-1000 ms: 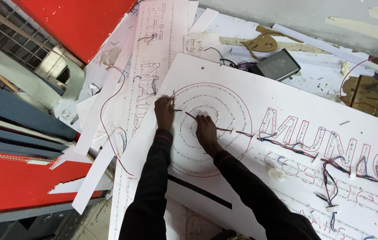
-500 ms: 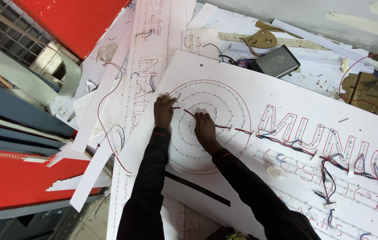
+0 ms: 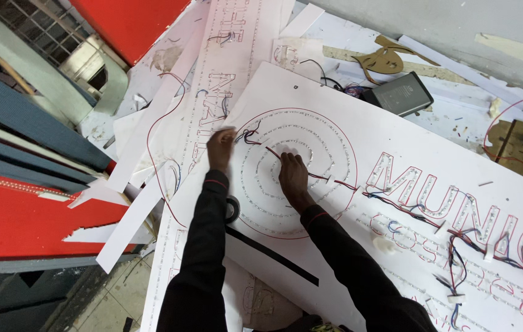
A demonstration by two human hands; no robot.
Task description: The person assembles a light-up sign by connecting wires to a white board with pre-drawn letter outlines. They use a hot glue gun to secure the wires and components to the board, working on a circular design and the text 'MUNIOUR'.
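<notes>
A large white sign board (image 3: 397, 132) lies flat, with concentric rings of small lights (image 3: 329, 154) and outlined letters. My left hand (image 3: 220, 149) rests at the left rim of the rings, its fingers pinching a bundle of thin dark wires (image 3: 246, 135). My right hand (image 3: 292, 173) presses on the rings' centre and holds a red wire (image 3: 274, 154) that runs between the two hands. More red and blue wires (image 3: 452, 237) trail across the letters to the right.
A grey box-shaped power unit (image 3: 397, 94) sits at the board's far edge. A roll of black tape (image 3: 232, 209) lies by my left sleeve. Other white lettered panels (image 3: 224, 67) lie underneath. Red sheets (image 3: 15, 221) and grey panels stand at left.
Both hands stayed at the ring pattern. My left hand shifted slightly and gathered the dark wires; the red wire stays stretched between the hands. The view moved a little.
</notes>
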